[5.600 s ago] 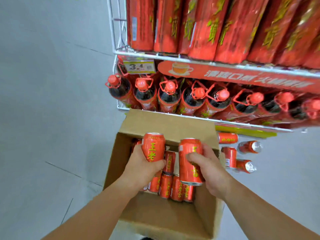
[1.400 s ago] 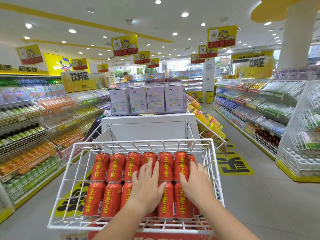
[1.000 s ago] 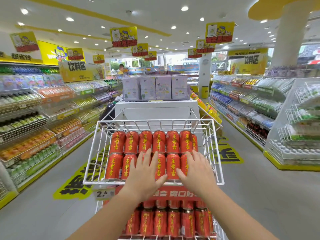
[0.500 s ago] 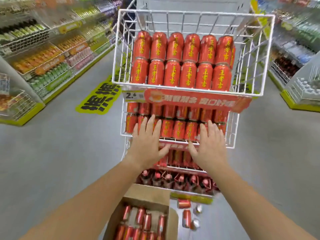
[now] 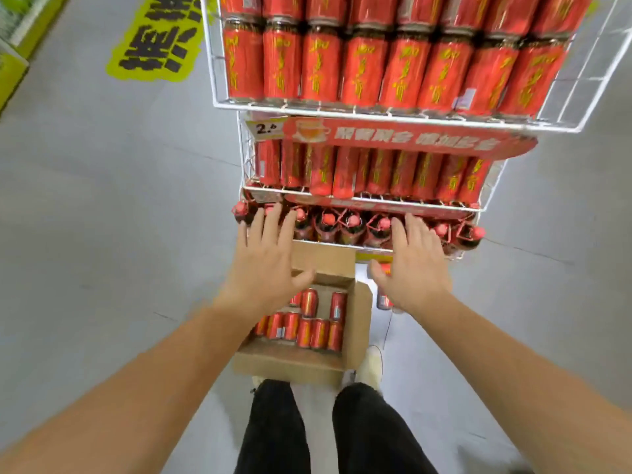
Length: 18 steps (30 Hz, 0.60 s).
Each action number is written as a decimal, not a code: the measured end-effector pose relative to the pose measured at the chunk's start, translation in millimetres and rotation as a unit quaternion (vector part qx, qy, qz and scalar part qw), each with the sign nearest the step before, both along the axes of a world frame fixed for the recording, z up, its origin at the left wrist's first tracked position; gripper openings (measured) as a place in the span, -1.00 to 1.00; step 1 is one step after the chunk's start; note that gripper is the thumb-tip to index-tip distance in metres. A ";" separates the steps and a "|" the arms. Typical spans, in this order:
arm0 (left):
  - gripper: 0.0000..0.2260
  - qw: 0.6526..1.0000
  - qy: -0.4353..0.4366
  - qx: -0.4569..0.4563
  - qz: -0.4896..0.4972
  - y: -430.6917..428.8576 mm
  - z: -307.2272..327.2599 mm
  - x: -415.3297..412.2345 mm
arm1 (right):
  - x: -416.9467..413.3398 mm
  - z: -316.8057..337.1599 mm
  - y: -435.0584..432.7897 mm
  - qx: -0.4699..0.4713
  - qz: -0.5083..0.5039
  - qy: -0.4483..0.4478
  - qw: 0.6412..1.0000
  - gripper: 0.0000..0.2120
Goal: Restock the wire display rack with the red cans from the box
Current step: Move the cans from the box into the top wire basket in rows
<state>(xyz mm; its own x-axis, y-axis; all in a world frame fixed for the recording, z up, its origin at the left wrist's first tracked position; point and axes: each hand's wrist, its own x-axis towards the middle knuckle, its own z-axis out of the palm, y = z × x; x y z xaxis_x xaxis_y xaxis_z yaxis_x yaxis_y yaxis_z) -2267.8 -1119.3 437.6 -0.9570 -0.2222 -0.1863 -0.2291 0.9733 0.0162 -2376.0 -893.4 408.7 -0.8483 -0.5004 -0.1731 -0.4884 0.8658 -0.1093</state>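
Red cans I'm after are sitting in the box on the floor, right in front of my feet. They're mostly lying in a row along the near side, with a couple more behind them, and the rest of the box bottom is bare cardboard. The flaps are open, the far one standing up toward the wire rack.

Neither hand has anything in it. Left hand is spread wide, palm down, hanging over the far left corner of the box. Right hand is the same, fingers splayed, just off the right side of the box. From this view both sit in front of the rack's lowest shelf, and I can't tell if the fingertips touch it.

The top basket is packed with upright cans in tight rows. Under it is a red banner with a price tag at its left end. The next tier down is also full of cans. The bottom shelf holds dark bottles with red caps.

There's a loose can on the floor just right of the box, mostly hidden behind my right hand. A white shoe and black trousers are at the bottom, with grey floor all round and a yellow floor sticker up top left. Everything's a bit motion-blurred.
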 end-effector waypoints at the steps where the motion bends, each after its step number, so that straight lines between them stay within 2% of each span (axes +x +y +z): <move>1: -0.13 1.000 -0.006 0.009 0.001 -3.9 -21.4 3.8 | 6.7 -19.1 -3.4 0.002 -0.001 -0.010 1.000 -0.22; 5: -0.19 0.999 -0.012 0.041 -0.014 -20.3 -111.3 26.6 | 39.5 -95.4 -23.2 0.016 -0.020 -0.063 0.998 -0.20; 9: -0.10 0.995 -0.080 0.054 -0.019 -42.1 -205.6 59.0 | 77.9 -177.0 -38.9 0.027 -0.032 -0.103 0.994 -0.27; 14: -0.09 0.985 -0.161 0.066 -0.007 -62.1 -327.4 92.3 | 115.2 -293.3 -50.3 0.033 -0.047 -0.180 0.982 -0.28; 18: -0.13 0.976 -0.197 0.090 0.008 -66.7 -422.3 111.8 | 134.2 -381.4 -58.4 0.019 -0.055 -0.209 0.976 -0.30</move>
<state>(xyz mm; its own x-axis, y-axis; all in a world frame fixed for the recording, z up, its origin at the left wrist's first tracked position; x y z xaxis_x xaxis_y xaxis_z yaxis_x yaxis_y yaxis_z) -2156.0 -1186.0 15.3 -0.7996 -0.1658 -0.5772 -0.2674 0.9589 0.0950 -2241.8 -951.8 27.2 -0.7482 -0.3968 -0.5317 -0.3117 0.9177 -0.2464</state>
